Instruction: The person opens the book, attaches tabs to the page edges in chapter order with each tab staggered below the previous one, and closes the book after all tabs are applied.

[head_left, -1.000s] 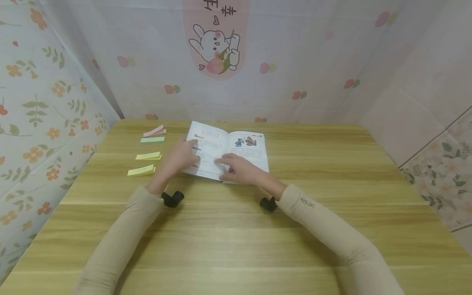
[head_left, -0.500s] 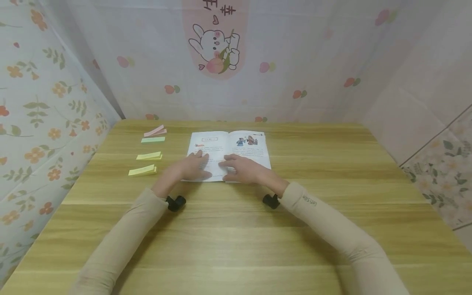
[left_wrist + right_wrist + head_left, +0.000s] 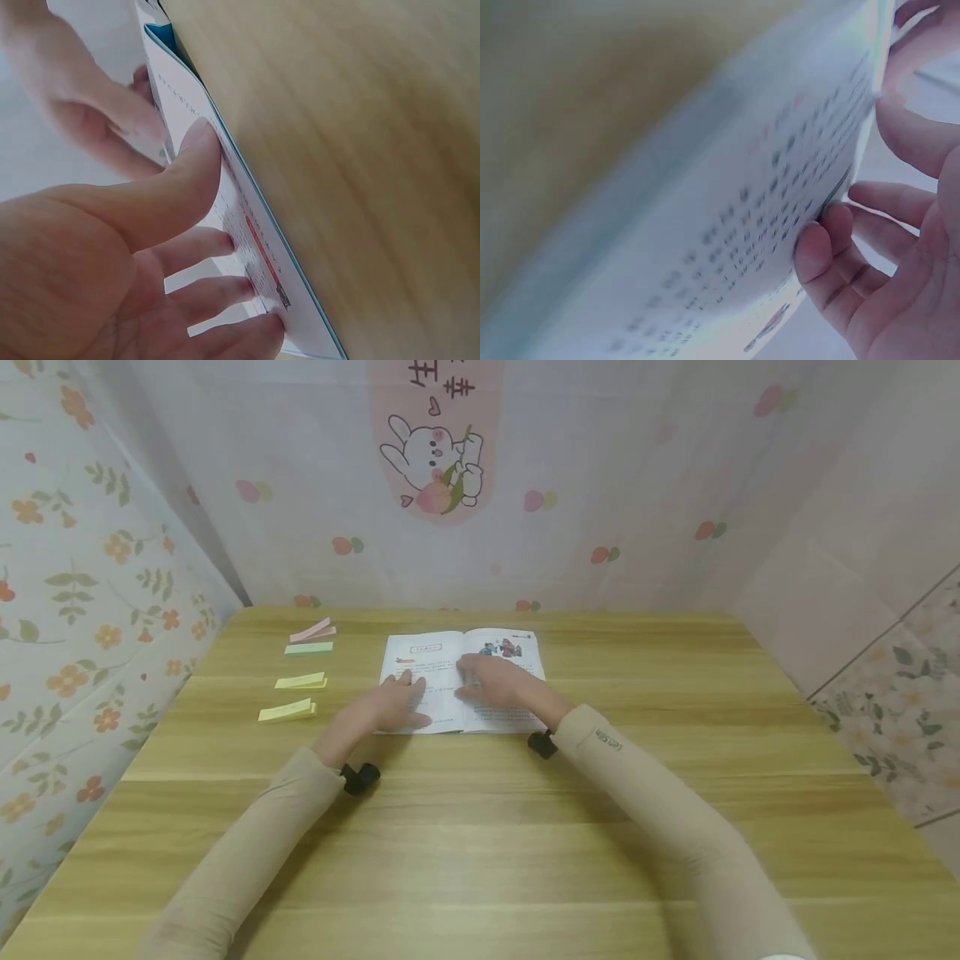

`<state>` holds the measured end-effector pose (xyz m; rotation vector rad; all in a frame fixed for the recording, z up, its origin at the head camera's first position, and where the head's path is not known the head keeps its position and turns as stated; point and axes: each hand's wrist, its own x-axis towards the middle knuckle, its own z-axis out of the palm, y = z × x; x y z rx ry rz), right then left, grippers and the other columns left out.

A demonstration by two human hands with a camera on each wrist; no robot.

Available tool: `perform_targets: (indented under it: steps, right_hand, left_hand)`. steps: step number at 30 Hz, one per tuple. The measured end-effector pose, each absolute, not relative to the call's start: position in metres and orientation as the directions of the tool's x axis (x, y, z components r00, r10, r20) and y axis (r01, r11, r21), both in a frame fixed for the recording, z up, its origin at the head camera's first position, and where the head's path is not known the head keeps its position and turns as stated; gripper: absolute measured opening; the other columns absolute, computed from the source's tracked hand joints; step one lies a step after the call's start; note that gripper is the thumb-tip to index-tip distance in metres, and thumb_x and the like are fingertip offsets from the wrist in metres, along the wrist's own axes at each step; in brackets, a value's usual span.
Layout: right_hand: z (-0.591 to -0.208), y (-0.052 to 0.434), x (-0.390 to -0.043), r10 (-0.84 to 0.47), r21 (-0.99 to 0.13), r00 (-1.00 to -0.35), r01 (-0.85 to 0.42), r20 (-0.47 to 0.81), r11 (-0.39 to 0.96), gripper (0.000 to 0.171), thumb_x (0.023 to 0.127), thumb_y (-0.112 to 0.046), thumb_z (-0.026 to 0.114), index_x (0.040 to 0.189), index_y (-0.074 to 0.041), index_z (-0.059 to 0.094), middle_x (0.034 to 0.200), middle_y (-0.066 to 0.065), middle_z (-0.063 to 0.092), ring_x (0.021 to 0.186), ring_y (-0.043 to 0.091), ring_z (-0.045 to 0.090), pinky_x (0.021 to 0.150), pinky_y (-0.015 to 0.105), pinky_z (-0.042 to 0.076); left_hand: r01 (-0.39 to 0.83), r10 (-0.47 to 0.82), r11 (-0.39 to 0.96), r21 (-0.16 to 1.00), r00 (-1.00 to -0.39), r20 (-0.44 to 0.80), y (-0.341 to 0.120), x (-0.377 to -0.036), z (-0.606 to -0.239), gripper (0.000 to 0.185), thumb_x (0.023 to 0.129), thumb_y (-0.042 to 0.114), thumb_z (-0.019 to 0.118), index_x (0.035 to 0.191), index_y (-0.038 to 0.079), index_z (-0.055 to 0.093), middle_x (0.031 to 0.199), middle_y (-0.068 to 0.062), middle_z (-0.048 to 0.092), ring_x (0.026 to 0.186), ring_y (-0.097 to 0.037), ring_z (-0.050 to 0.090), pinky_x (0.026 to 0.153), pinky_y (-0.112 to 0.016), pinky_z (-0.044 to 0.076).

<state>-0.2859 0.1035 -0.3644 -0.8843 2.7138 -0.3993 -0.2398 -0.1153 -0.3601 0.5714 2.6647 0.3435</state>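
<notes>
Right hand [image 3: 498, 683] has slid up the open booklet [image 3: 435, 653] near the desk's [image 3: 675, 827] far edge, fingers seemingly spread flat like the left hand [image 3: 393, 703], smoothing pages.

The open booklet [image 3: 461, 681] lies flat on the table [image 3: 675, 760], toward its far edge. The left hand [image 3: 393, 703] rests on the left page, the right hand [image 3: 498, 683] on the right page. Four sticky-note pads [image 3: 300, 681] lie in a row left of the booklet, well apart from it.
</notes>
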Motion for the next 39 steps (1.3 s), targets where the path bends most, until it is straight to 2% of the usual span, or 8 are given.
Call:
perform_targets:
  steps: [4, 7, 10, 13, 27, 31, 35, 39]
  right_hand:
    - [-0.365, 0.095, -0.304, -0.561, -0.277, -0.808, -0.506, -0.18, 0.817, 0.043, 0.105, -0.034, 0.054, 0.134, -0.002, 0.051, 0.138, 0.015, 0.053, 0.124, 0.029, 0.053, 0.107, 0.039, 0.04]
    - [-0.363, 0.089, -0.314, -0.507, -0.233, -0.834, -0.46, -0.218, 0.857, 0.06, 0.106, -0.04, 0.049, 0.153, -0.004, 0.037, 0.162, 0.012, 0.032, 0.144, 0.031, 0.038, 0.118, 0.046, 0.029]
    - [-0.362, 0.086, -0.322, -0.471, -0.221, -0.839, -0.421, -0.274, 0.88, 0.069, 0.106, -0.045, 0.045, 0.16, -0.008, 0.023, 0.168, 0.009, 0.016, 0.149, 0.031, 0.027, 0.12, 0.049, 0.023]
    - [-0.361, 0.084, -0.328, -0.459, -0.209, -0.834, -0.411, -0.308, 0.887, 0.072, 0.106, -0.047, 0.046, 0.161, -0.01, 0.02, 0.168, 0.009, 0.012, 0.151, 0.031, 0.022, 0.121, 0.048, 0.021]
    - [-0.364, 0.082, -0.317, -0.493, -0.087, -0.833, -0.488, -0.25, 0.869, 0.057, 0.105, -0.046, 0.048, 0.15, -0.011, 0.043, 0.166, 0.006, 0.024, 0.141, 0.035, 0.042, 0.112, 0.064, 0.03]
    - [-0.366, 0.085, -0.311, -0.538, -0.084, -0.811, -0.534, -0.231, 0.841, 0.048, 0.105, -0.042, 0.051, 0.138, -0.008, 0.053, 0.163, 0.009, 0.03, 0.133, 0.035, 0.051, 0.111, 0.053, 0.038]
    - [-0.368, 0.09, -0.3, -0.587, -0.105, -0.784, -0.578, -0.205, 0.809, 0.04, 0.104, -0.039, 0.055, 0.127, -0.006, 0.059, 0.16, 0.011, 0.036, 0.113, 0.032, 0.063, 0.099, 0.042, 0.05]
    - [-0.368, 0.096, -0.285, -0.593, -0.16, -0.78, -0.571, -0.2, 0.805, 0.045, 0.103, -0.04, 0.057, 0.134, -0.007, 0.06, 0.16, 0.01, 0.035, 0.091, 0.023, 0.061, 0.087, 0.034, 0.05]
  left_hand:
    - [0.335, 0.431, 0.889, 0.313, -0.844, -0.32, -0.116, -0.238, -0.359, 0.075, 0.103, 0.036, 0.058, 0.157, -0.003, 0.024, 0.16, -0.033, 0.013, 0.146, -0.053, 0.015, 0.116, -0.063, 0.021]
    - [0.335, 0.428, 0.89, 0.308, -0.846, -0.316, -0.115, -0.237, -0.359, 0.075, 0.103, 0.036, 0.058, 0.157, -0.002, 0.024, 0.16, -0.033, 0.014, 0.146, -0.053, 0.015, 0.116, -0.062, 0.021]
    - [0.338, 0.427, 0.892, 0.3, -0.848, -0.314, -0.114, -0.237, -0.359, 0.075, 0.103, 0.036, 0.058, 0.157, -0.002, 0.025, 0.16, -0.033, 0.014, 0.146, -0.053, 0.016, 0.116, -0.062, 0.021]
    - [0.337, 0.422, 0.895, 0.292, -0.852, -0.31, -0.113, -0.236, -0.359, 0.074, 0.103, 0.036, 0.058, 0.157, -0.002, 0.025, 0.16, -0.032, 0.015, 0.146, -0.053, 0.017, 0.116, -0.062, 0.021]
    - [0.311, 0.383, 0.914, 0.259, -0.872, -0.305, -0.109, -0.234, -0.362, 0.076, 0.102, 0.036, 0.059, 0.157, -0.003, 0.024, 0.16, -0.033, 0.013, 0.145, -0.055, 0.017, 0.114, -0.064, 0.024]
    - [0.308, 0.382, 0.914, 0.264, -0.873, -0.305, -0.108, -0.235, -0.363, 0.075, 0.102, 0.034, 0.059, 0.157, -0.004, 0.024, 0.16, -0.034, 0.013, 0.144, -0.056, 0.018, 0.114, -0.064, 0.024]
    - [0.307, 0.38, 0.915, 0.263, -0.875, -0.301, -0.107, -0.235, -0.363, 0.075, 0.102, 0.033, 0.059, 0.156, -0.005, 0.024, 0.159, -0.035, 0.014, 0.144, -0.057, 0.018, 0.114, -0.064, 0.024]
    - [0.293, 0.366, 0.92, 0.259, -0.878, -0.309, -0.106, -0.234, -0.362, 0.075, 0.102, 0.033, 0.059, 0.156, -0.005, 0.024, 0.159, -0.035, 0.013, 0.144, -0.056, 0.018, 0.114, -0.065, 0.024]
